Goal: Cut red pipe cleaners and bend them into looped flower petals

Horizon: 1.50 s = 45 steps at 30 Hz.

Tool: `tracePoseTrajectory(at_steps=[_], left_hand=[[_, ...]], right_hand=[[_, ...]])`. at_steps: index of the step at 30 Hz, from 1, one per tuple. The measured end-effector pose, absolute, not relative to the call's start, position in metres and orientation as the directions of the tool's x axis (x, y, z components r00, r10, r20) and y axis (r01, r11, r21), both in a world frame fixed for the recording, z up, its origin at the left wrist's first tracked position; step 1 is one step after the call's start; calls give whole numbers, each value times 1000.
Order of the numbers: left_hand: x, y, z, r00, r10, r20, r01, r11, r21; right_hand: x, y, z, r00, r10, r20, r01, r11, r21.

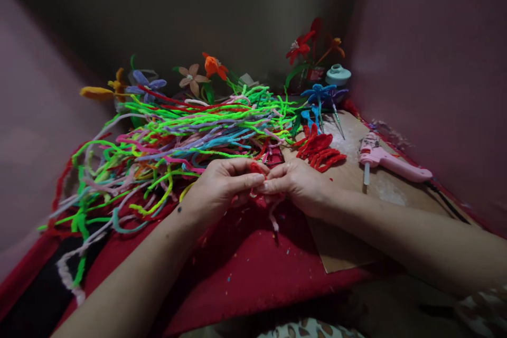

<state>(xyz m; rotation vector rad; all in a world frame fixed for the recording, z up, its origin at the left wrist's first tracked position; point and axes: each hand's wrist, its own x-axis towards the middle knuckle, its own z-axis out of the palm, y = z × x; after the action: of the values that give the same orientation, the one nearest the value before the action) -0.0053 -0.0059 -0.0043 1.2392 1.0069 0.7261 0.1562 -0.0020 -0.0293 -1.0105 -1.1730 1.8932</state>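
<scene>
My left hand point(227, 182) and my right hand point(291, 185) meet over the front of the red cloth. Between their fingertips they pinch a red pipe cleaner point(258, 169) bent into a small loop; its lower part is hidden by the fingers. A pale pink pipe cleaner end point(274, 222) hangs just below my right hand. Beyond my left hand spreads a big heap of pipe cleaners point(214, 121) in green, lilac, pink and blue. Several red looped petals point(319, 150) lie past my right hand on a brown board point(344, 243).
A pink glue gun point(390, 162) rests on the board at the right, its cord running off toward the edge. Finished pipe-cleaner flowers, orange point(214, 66), red point(299, 48) and blue point(319, 93), stand along the back. Near them is a light teal bottle point(338, 75). Pink walls flank both sides.
</scene>
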Motion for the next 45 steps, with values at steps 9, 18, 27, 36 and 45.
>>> tracePoseTrajectory(at_steps=[9, 18, 27, 36, 45], left_hand=[[0, -6, 0, 278, 949, -149, 296, 62, 953], [-5, -3, -4, 361, 903, -234, 77, 221, 972], [3, -10, -7, 75, 997, 11, 229, -28, 973], [1, -6, -8, 155, 981, -116, 126, 97, 987], [-6, 1, -7, 348, 882, -317, 258, 235, 937]], right_hand=[[156, -3, -32, -504, 832, -232, -136, -341, -930], [155, -3, -34, -525, 821, -222, -142, -342, -929], [154, -5, -34, -479, 834, -274, -131, -377, -917], [153, -7, -31, -484, 837, -253, -160, -369, -916], [155, 4, -33, -401, 888, -224, -355, -376, -856]])
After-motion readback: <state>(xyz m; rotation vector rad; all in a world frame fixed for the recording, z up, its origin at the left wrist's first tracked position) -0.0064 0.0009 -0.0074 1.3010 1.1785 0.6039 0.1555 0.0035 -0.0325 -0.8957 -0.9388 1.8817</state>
